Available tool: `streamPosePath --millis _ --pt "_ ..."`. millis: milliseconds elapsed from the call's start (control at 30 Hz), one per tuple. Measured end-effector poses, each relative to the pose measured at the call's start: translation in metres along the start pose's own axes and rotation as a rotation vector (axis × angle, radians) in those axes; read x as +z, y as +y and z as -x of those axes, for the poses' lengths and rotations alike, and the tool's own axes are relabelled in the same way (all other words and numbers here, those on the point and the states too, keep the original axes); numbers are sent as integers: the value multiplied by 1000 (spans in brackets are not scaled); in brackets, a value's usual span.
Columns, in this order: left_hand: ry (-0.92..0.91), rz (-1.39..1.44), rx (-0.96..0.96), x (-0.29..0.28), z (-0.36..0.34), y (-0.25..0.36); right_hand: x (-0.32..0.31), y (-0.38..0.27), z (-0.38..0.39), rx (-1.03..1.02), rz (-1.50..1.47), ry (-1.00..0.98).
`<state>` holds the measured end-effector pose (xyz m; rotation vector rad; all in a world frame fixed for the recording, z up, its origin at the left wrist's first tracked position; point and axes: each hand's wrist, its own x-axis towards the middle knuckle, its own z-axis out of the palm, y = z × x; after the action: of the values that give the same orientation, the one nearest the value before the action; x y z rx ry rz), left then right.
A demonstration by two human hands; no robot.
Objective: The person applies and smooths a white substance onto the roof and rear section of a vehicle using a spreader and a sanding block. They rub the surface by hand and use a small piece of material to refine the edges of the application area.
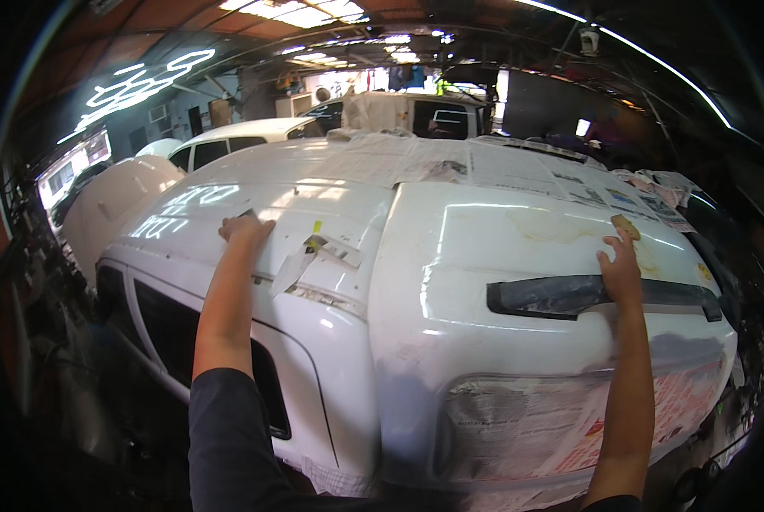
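A white vehicle fills the view, seen from its rear corner. My left hand rests flat on the roof edge, near strips of masking tape. My right hand reaches up the rear panel above a dark spoiler strip and presses a small tan sanding pad against the white paint with its fingertips. A yellowish sanded patch lies to the left of the pad.
Newspaper masks the rear window and the roof's far part. Other white cars stand behind to the left. Dark workshop clutter lines the left wall. Ceiling lights glow overhead.
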<state>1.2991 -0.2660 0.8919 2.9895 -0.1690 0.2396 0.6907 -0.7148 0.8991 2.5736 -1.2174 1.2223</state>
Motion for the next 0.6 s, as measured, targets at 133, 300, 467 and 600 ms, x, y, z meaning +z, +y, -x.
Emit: streamPosePath --millis 133,300,467,600 --pt "-90 -42 -5 -19 0 7 -7 -11 4 16 -40 -10" --pt "-74 -211 157 -13 -29 -8 -5 -9 5 5 -48 14" --pt "218 -164 185 -32 -35 -45 -2 -13 4 -8 -78 8" --pt "438 208 292 -90 4 -52 2 -11 2 -83 -111 94"
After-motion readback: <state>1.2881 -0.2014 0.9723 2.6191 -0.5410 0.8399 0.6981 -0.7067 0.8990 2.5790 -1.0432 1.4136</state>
